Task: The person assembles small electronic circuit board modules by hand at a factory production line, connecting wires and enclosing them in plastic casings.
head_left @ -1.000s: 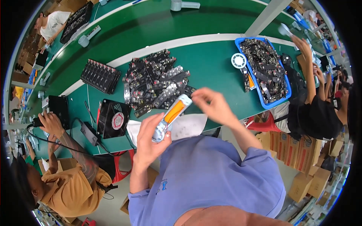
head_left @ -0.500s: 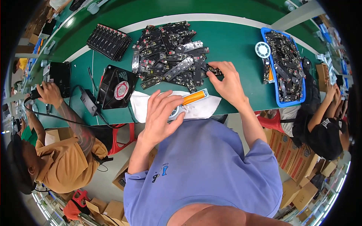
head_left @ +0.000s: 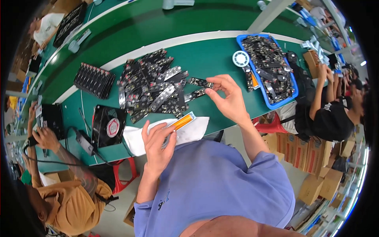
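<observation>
My right hand (head_left: 229,100) is closed, pinching one end of a narrow black circuit board (head_left: 200,82) between thumb and fingers. Just below it, another narrow board (head_left: 194,94) lies by my thumb at the edge of a heap of similar black boards (head_left: 152,85). My left hand (head_left: 158,148) is curled around a small device with an orange, battery-like insert (head_left: 183,121) in a pale slim frame. A bit of its round white part shows between the fingers; the rest is hidden. Beneath it lies a white cloth (head_left: 197,128) at the table's front edge.
At left stand a stack of black boards (head_left: 94,81) and a black square fan (head_left: 109,126). A blue tray (head_left: 272,106) full of boards is at right, beside a round white device (head_left: 241,59) with an orange insert. Co-workers sit on both sides, one hand (head_left: 46,140) by a black box.
My right hand has lifted a circuit board from the heap's right edge. My left hand stays at the orange-insert device over the cloth. The whole view has shifted and tilted.
</observation>
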### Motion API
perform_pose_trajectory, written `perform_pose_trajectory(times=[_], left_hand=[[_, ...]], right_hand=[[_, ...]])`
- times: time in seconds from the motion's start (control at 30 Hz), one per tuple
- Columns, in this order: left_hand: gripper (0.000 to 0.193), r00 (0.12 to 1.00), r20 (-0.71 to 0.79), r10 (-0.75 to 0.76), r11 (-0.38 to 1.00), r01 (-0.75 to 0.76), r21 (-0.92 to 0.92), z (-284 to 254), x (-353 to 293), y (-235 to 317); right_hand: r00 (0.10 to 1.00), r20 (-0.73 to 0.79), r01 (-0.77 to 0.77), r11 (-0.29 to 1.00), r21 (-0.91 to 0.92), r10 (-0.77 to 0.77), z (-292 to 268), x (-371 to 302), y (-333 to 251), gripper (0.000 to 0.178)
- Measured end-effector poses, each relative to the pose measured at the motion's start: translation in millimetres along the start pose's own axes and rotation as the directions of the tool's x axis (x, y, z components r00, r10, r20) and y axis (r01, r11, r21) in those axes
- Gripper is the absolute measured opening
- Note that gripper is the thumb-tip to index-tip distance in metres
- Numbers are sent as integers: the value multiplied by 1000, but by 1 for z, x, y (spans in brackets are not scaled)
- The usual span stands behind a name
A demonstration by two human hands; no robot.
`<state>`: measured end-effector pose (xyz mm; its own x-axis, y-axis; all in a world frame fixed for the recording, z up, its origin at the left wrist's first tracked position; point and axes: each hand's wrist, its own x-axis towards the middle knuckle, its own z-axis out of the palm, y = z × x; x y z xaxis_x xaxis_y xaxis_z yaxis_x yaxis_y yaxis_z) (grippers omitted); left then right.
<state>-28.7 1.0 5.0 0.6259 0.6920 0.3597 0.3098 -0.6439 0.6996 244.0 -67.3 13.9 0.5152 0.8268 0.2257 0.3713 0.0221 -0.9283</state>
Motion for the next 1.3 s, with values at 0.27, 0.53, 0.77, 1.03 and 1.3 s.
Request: perform_pose_trajectory(times=[0.27, 0.53, 0.77, 1.03, 1.3], left_hand=[[15, 991, -76, -115, 989, 106, -104, 4, 6, 8], [13, 978, -65, -196, 977, 188, -104, 6, 11, 13], [13, 973, -71, -218, 972, 210, -102, 6, 9, 13], [16, 989, -60, -136, 991, 136, -6, 6, 12, 11], [16, 988, -109, -109, 993, 112, 26, 12, 13, 9]], right_hand=[[993, -116, 66, 934, 352, -26, -11, 1, -25, 11], [912, 302, -386, 834, 395, 279, 10, -18, -18, 17], [862, 465, -403, 829, 388, 201, 36, -36, -29, 30], [819, 483, -454, 865, 214, 310, 47, -42, -35, 31], [939, 312, -161, 986, 35, 142, 56, -44, -38, 23]])
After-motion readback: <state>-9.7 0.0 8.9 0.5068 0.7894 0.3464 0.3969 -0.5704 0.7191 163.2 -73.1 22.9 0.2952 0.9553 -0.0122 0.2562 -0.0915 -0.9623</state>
